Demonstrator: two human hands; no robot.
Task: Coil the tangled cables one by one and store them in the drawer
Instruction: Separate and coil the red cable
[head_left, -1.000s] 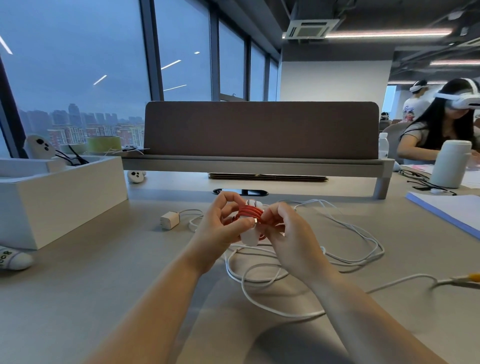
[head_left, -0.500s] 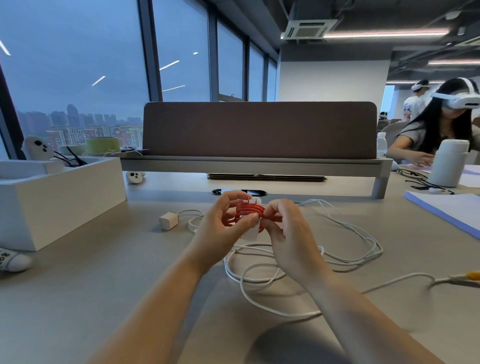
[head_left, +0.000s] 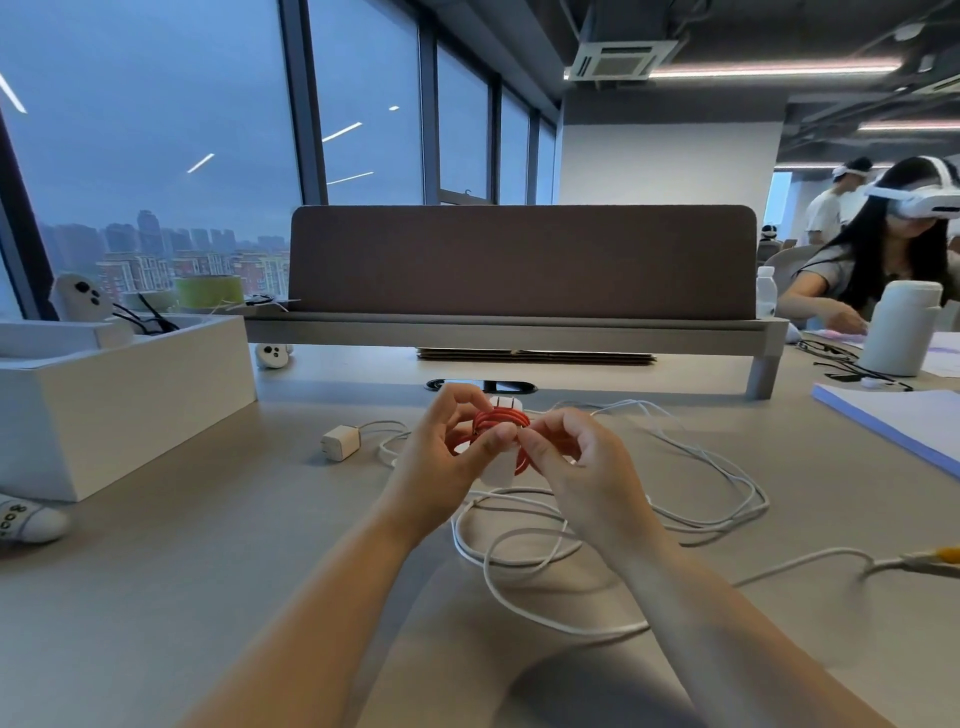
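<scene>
Several loops of white cable (head_left: 519, 551) sprawl on the desk (head_left: 208, 597) beneath my wrists. Just above them, my left hand (head_left: 441, 462) pinches a tight red cable coil (head_left: 500, 420), which is wound, I think, round a white plug block. My right hand (head_left: 582, 467) curls its fingers in and nips the coil's edge. Left of it sits a small white charger (head_left: 340, 442), then a white box (head_left: 130, 410). A brown divider (head_left: 519, 260) stands behind.

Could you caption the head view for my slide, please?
Left hand and right hand hold a coiled red cable above tangled white cables.
</scene>
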